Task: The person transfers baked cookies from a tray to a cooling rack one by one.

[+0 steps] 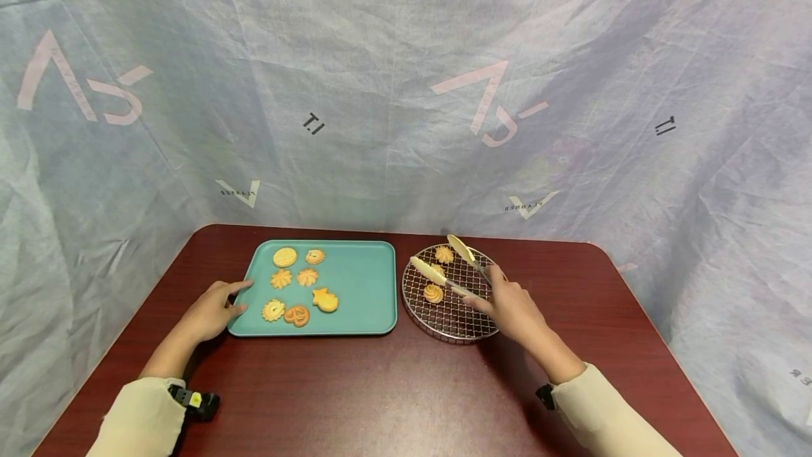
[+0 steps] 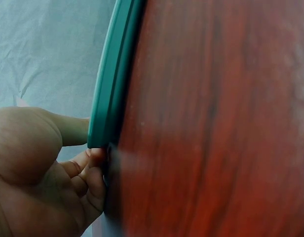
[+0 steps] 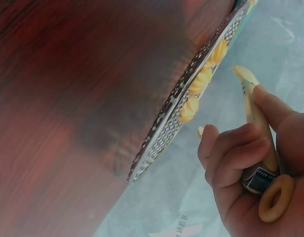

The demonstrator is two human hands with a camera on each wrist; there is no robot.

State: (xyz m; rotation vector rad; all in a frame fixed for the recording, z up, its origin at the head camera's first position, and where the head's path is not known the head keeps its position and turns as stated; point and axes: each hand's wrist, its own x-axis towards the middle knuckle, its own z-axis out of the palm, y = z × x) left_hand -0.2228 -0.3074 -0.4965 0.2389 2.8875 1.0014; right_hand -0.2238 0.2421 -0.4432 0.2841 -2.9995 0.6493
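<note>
My left hand holds the left rim of a teal tray, thumb over the edge and the other fingers curled below it in the left wrist view. Several cookies lie on the tray's left half, among them a pretzel-shaped cookie and a fish-like cookie. In my right hand are tongs with cream tips, spread apart over a round wire rack. Three cookies sit on the rack: a swirl cookie, a star-shaped cookie and one between them, partly covered by the tongs.
Both tray and rack stand on a dark red wooden table, the rack just right of the tray. A pale printed cloth hangs behind the table and along its sides. A ring at the tongs' handle end shows by my right palm.
</note>
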